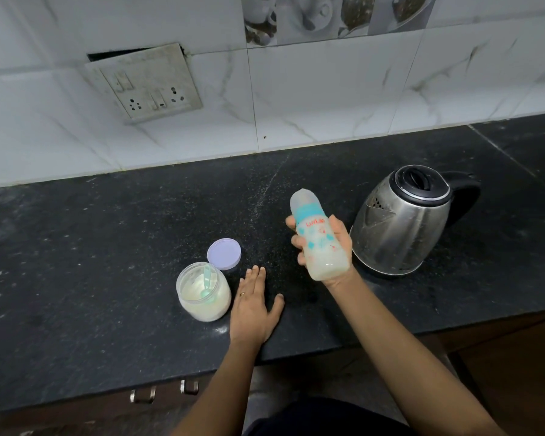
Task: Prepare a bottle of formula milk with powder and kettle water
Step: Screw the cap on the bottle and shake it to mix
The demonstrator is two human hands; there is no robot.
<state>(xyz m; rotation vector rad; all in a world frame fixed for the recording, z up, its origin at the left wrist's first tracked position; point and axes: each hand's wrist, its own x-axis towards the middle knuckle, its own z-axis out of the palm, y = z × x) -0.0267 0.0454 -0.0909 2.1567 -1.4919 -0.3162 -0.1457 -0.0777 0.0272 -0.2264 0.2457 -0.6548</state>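
Bottle (320, 237) is sitting in the right hand (340, 247), up off the counter (107, 262) between jar and kettle, tilted with its capped end pointing away and left. Reading near to far. Nearest, left hand (252, 306) is lying flat on the counter by the front edge, fingers straight and close together, thumb out, holding nothing, just beside the powder jar (203, 294). Jar is standing open, roughly half full of pale powder, green scoop (207, 283) lying inside. Purple lid (224, 253) is resting on the counter just behind it; touching or not, can't tell. Right-hand fingers are wrapping round the bottle body, with milky liquid pooling in the lower end. I'm judging we're at the mix/shake step, powder and water both in. Next move is calling for a firm grip and a tight cap, then checking for clumps. Kettle (403, 221) is standing with its lid closed, just right of the bottle; contents hidden.
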